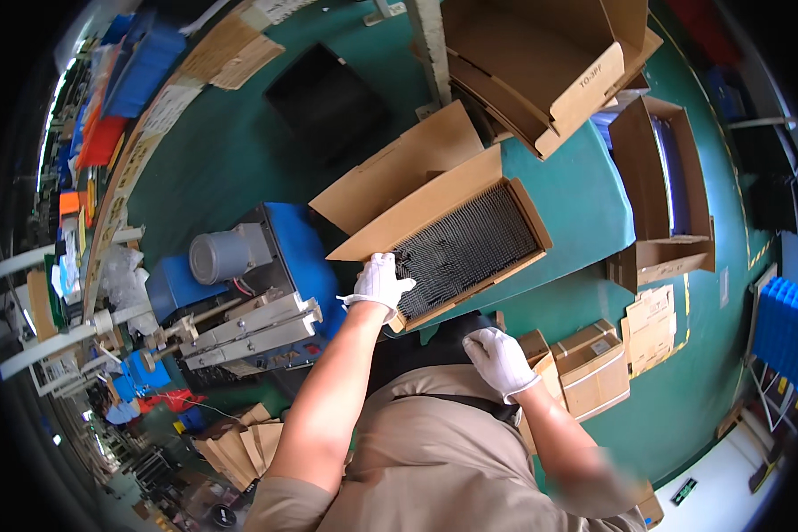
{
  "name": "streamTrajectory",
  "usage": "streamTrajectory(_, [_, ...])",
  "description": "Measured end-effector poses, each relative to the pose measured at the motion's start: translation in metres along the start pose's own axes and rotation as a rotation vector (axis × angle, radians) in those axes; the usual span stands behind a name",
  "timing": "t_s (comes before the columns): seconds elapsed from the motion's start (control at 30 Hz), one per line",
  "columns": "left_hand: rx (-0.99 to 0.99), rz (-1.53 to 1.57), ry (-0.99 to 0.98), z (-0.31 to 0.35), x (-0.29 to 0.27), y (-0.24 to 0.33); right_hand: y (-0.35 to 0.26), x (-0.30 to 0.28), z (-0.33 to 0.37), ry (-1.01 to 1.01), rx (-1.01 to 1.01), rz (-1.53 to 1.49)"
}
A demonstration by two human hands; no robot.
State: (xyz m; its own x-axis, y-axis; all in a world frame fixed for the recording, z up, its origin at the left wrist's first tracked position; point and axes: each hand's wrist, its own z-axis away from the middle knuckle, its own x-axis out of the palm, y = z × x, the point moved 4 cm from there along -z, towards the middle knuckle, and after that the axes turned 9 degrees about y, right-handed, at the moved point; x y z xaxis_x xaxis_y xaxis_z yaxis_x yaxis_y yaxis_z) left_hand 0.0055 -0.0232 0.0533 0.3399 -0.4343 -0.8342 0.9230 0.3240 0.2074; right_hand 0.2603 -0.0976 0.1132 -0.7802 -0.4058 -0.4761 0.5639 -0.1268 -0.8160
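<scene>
Head view: our gloved left hand (380,282) grips the box's (434,199) near-left corner; right hand (501,362) hangs loosely curled. The box looks heavy, stiff-walled.

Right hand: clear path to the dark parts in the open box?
Probably yes. The right hand hovers just below the open cardboard box; its dark parts lie uncovered, flaps folded back. The left hand takes only the near-left corner.
</scene>
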Motion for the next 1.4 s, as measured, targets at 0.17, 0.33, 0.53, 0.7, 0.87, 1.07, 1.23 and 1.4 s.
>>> streamTrajectory(0.17, [0.101,0.011,-0.053,-0.020,0.012,-0.023,0.009,-0.005,0.006,0.043,0.051,0.001])
streamTrajectory(0.33, [0.122,-0.107,0.006,-0.016,0.010,-0.015,0.010,-0.004,-0.002,0.053,0.064,-0.010])
streamTrajectory(0.53, [0.178,-0.008,0.160,-0.010,0.017,-0.018,0.008,-0.006,-0.009,0.029,0.095,-0.015])
streamTrajectory(0.7, [0.253,-0.009,0.200,-0.009,0.020,-0.020,0.011,-0.005,-0.008,0.070,0.053,-0.017])
streamTrajectory(0.87, [0.231,-0.155,0.027,-0.009,0.002,-0.002,0.009,-0.004,-0.010,0.055,0.058,-0.016])
streamTrajectory(1.07, [0.319,-0.317,0.116,-0.006,0.006,0.007,0.013,-0.001,-0.008,0.056,0.055,-0.013])
streamTrajectory(1.23, [0.346,-0.316,0.185,-0.005,0.018,0.000,0.014,-0.002,-0.008,0.048,0.067,-0.010])
streamTrajectory(1.4, [0.369,-0.247,0.101,-0.013,0.022,-0.008,0.012,0.002,-0.010,0.022,0.070,-0.009])
